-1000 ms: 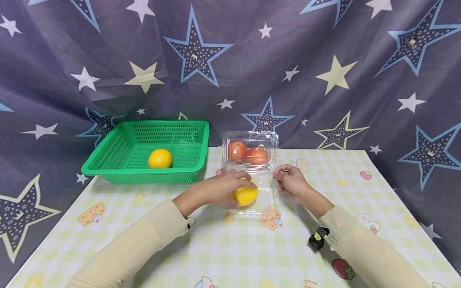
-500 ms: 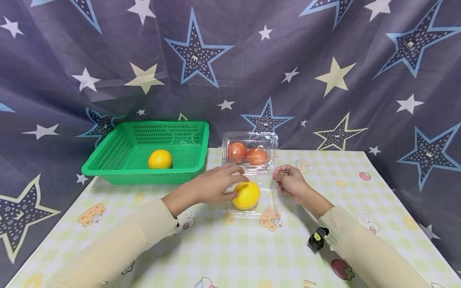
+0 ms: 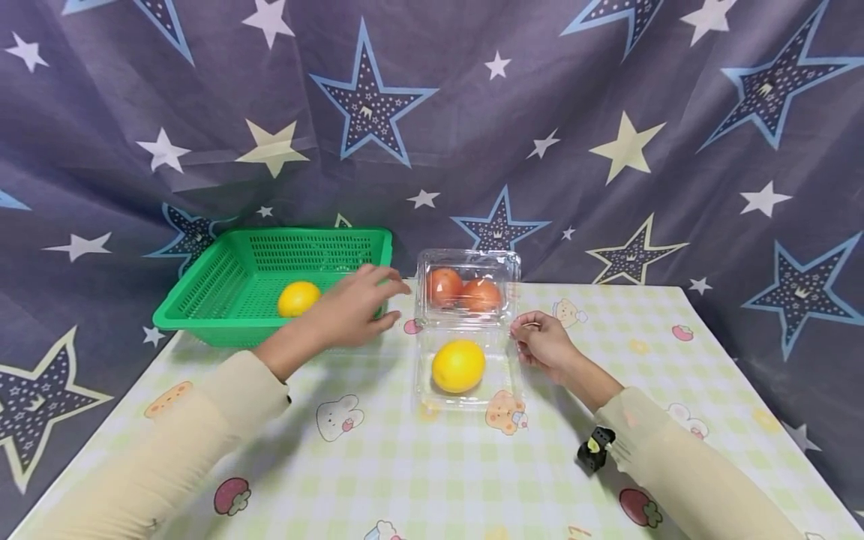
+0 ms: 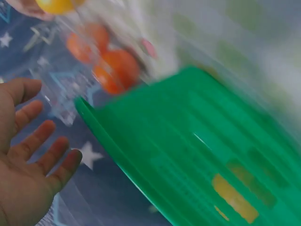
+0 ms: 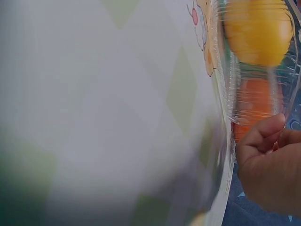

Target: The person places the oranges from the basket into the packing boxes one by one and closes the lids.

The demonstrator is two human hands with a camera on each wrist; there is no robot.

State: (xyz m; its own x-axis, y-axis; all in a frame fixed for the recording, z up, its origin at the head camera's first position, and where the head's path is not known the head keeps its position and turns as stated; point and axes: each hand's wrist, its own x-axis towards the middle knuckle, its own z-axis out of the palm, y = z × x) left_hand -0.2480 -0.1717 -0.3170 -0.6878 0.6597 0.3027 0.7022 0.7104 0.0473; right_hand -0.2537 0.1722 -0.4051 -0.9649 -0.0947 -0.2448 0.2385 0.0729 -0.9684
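Observation:
My left hand (image 3: 351,306) is in the air over the front right side of the green basket (image 3: 223,323), fingers spread and holding nothing. In the basket lies one yellow fruit (image 3: 297,298), partly behind the front wall. A clear plastic clamshell box (image 3: 502,379) lies unfolded on the table. Its near half holds a yellow, lemon-like fruit (image 3: 458,366). Two orange-red round fruits (image 3: 481,295) sit in its far half. At the box's right edge, my right hand (image 3: 545,346) pinches the clear rim between thumb and fingers, as the right wrist view also shows.
A checked, cartoon-printed cloth (image 3: 432,472) covers the table. Directly behind it hangs a dark curtain (image 3: 432,97) with stars. The basket stands at the back left, a short gap from the box. A small black device (image 3: 595,449) hangs at the right cuff.
My left hand has let go of the yellow fruit in the box's near half and moved left and back to the basket. The right hand has stayed at the box edge.

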